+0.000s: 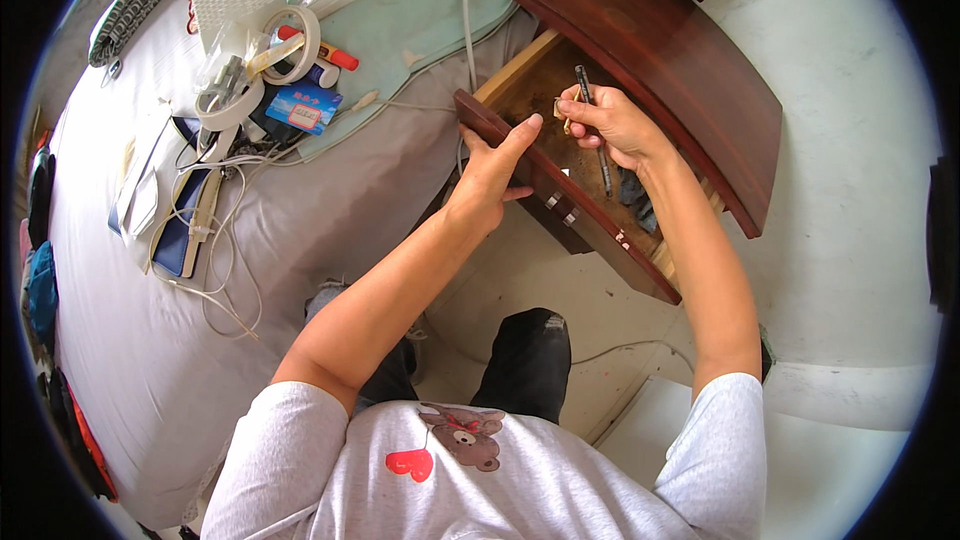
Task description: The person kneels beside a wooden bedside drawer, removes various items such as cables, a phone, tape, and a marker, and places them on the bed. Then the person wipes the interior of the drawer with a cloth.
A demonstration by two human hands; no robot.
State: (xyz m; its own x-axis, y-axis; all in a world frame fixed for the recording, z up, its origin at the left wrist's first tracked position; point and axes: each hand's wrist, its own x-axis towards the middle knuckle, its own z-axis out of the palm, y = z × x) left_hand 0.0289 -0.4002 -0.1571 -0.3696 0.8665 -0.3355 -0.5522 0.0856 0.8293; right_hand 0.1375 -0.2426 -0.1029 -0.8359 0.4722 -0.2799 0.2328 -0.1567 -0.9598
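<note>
A wooden drawer stands pulled out of a dark red wooden cabinet. My left hand grips the top edge of the drawer's front panel, thumb on the inner side. Over the drawer, my right hand holds a slim black pen-like stick and a small gold-coloured item between its fingers; what that item is, I cannot tell. Dark grey crumpled material lies inside the drawer, partly hidden by my right forearm.
Left of the drawer, a bed with a grey sheet bears rolls of tape, a red marker, a blue card, tangled white cables and a blue-and-cream case. A white cable runs near the drawer's corner.
</note>
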